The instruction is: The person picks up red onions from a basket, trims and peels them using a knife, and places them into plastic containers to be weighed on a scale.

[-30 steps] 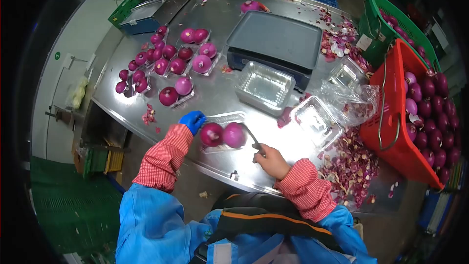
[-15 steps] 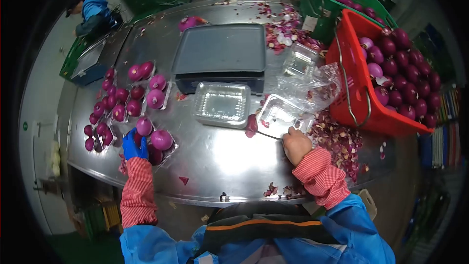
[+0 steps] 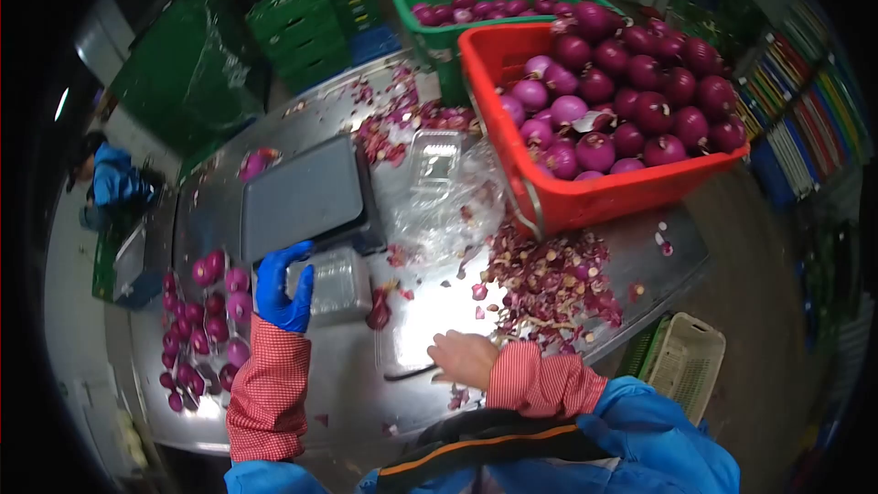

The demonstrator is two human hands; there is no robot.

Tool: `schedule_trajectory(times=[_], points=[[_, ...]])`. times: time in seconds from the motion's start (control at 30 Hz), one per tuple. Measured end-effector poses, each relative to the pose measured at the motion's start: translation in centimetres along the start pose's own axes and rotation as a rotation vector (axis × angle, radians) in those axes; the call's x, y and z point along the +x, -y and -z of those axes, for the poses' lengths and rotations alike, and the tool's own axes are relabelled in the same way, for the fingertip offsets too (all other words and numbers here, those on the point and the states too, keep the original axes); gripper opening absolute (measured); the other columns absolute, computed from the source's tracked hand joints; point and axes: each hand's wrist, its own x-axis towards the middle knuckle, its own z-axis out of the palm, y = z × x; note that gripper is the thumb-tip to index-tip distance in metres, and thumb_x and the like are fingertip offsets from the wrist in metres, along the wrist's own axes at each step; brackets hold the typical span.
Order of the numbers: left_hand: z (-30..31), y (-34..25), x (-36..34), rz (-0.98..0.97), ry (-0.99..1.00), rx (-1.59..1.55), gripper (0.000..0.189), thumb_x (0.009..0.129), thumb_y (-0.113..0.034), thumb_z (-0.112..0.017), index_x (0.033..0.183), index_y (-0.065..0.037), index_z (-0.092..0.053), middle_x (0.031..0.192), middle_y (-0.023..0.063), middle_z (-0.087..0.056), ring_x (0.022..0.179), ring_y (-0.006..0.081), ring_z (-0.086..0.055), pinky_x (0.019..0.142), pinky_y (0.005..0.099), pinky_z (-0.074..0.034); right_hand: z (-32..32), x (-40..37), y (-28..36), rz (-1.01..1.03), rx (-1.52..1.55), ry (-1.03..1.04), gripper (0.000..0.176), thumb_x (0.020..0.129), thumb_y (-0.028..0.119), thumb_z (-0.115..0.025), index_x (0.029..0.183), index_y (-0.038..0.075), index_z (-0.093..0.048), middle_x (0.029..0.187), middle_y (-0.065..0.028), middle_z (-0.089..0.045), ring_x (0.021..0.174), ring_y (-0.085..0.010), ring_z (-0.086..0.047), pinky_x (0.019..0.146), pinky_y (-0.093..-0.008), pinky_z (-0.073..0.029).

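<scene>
Clear tray stack (image 3: 340,285): on the steel table (image 3: 352,407), just beside the grey scale (image 3: 306,192), its left end behind the blue-gloved left hand (image 3: 286,285).
Left fingers: thumb and fingers apart, their gap facing the stack; I cannot tell whether they touch it.
Right hand (image 3: 465,359): fingers closed on a dark knife (image 3: 410,373), its handle covered.
Single tray (image 3: 395,338): by the knife, outline half lost in glare.
Packed onions (image 3: 218,329): crowd the table's left, partly behind the left sleeve (image 3: 268,384).
Peelings (image 3: 549,284): heaped beyond the right hand.
Crumpled film (image 3: 439,229): beyond the single tray, blurring into it.
Red crate (image 3: 622,197): heaped with onions, hiding part of the green crate (image 3: 448,59).
Co-worker (image 3: 119,178): far left, hands too dim to make out.
</scene>
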Motion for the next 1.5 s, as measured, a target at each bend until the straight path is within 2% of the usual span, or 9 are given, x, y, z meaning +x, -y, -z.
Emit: schedule_trajectory(times=[0.3,0.5,0.73,1.1,1.23,1.3,1.33,1.43,1.5], points=[[-18.2,-13.7,23.2,-0.450,0.436,-0.184,0.047,0.082,-0.018,-0.074,0.126,-0.007,-0.061,0.110,0.0166,-0.066,0.105,0.0334,-0.063,0.093,0.0404,-0.049,4.6,-7.8,-5.4,-0.199,0.108,-0.362,0.028,0.076,0.019,-0.073,0.094,0.006,-0.055,0.096,-0.0104,-0.057,0.092,-0.0269,-0.061,0.074,-0.0360,-0.054],[-33.9,-14.2,33.1,-0.018,1.006,0.686,0.072,0.071,-0.037,-0.083,0.132,-0.012,-0.054,0.117,0.0190,-0.064,0.109,0.0365,-0.063,0.095,0.0418,-0.052,5.6,-12.3,-8.7,-0.327,0.192,-0.375,0.027,0.075,0.015,-0.069,0.097,0.006,-0.058,0.096,-0.0101,-0.056,0.092,-0.0275,-0.061,0.074,-0.0353,-0.054],[-39.1,-11.6,33.5,0.067,1.030,0.858,0.077,0.071,-0.036,-0.083,0.136,-0.012,-0.050,0.119,0.0187,-0.064,0.107,0.0362,-0.064,0.094,0.0424,-0.054,4.9,-15.6,-12.7,-0.402,0.145,-0.450,0.023,0.073,0.017,-0.068,0.093,0.008,-0.060,0.090,-0.0063,-0.057,0.090,-0.0236,-0.062,0.071,-0.0332,-0.055],[-36.0,-13.6,33.1,-0.004,0.904,0.826,0.085,0.071,-0.035,-0.084,0.142,-0.013,-0.043,0.122,0.0181,-0.063,0.105,0.0358,-0.066,0.092,0.0433,-0.056,5.7,-18.1,-12.2,-0.444,0.118,-0.477,0.023,0.071,0.015,-0.070,0.091,0.008,-0.060,0.095,-0.0062,-0.059,0.090,-0.0236,-0.064,0.071,-0.0341,-0.056],[-32.8,-17.0,33.7,0.124,0.838,0.403,0.089,0.071,-0.034,-0.084,0.145,-0.013,-0.040,0.123,0.0179,-0.063,0.104,0.0357,-0.066,0.091,0.0436,-0.056,5.2,-19.0,-12.1,-0.563,0.143,-0.528,0.017,0.075,0.017,-0.071,0.089,0.011,-0.063,0.087,-0.0039,-0.061,0.083,-0.0235,-0.065,0.068,-0.0341,-0.055],[-29.9,-17.4,32.1,0.435,0.892,-0.335,0.097,0.073,-0.032,-0.083,0.151,-0.018,-0.028,0.124,0.0161,-0.062,0.099,0.0350,-0.068,0.080,0.0440,-0.060,6.8,-19.3,-12.2,-0.615,0.237,-0.630,0.012,0.078,0.019,-0.071,0.088,0.012,-0.067,0.081,-0.0055,-0.062,0.074,-0.0249,-0.065,0.066,-0.0367,-0.053],[-28.9,-17.0,31.0,0.415,0.866,-0.554,0.095,0.076,-0.023,-0.080,0.152,-0.022,-0.023,0.127,0.0156,-0.059,0.097,0.0334,-0.068,0.073,0.0416,-0.061,7.9,-19.4,-12.1,-0.643,0.289,-0.706,0.012,0.081,0.019,-0.070,0.090,0.011,-0.068,0.082,-0.0072,-0.063,0.075,-0.0266,-0.065,0.067,-0.0375,-0.052],[-24.1,-18.5,24.8,0.466,0.835,-1.213,0.092,0.078,-0.016,-0.078,0.152,-0.019,-0.025,0.132,0.0162,-0.055,0.102,0.0337,-0.066,0.080,0.0405,-0.060,10.0,-19.3,-12.5,-0.755,0.499,-0.880,0.015,0.088,0.021,-0.067,0.096,0.009,-0.070,0.087,-0.0117,-0.067,0.079,-0.0314,-0.066,0.070,-0.0396,-0.052],[-22.0,-20.3,20.5,0.503,0.814,-1.453,0.096,0.072,-0.019,-0.082,0.151,-0.019,-0.027,0.143,0.0114,-0.047,0.126,0.0318,-0.054,0.093,0.0480,-0.054,12.7,-19.0,-12.5,-0.765,0.527,-0.901,0.019,0.093,0.022,-0.062,0.098,0.005,-0.069,0.088,-0.0136,-0.067,0.080,-0.0327,-0.066,0.070,-0.0390,-0.051]])
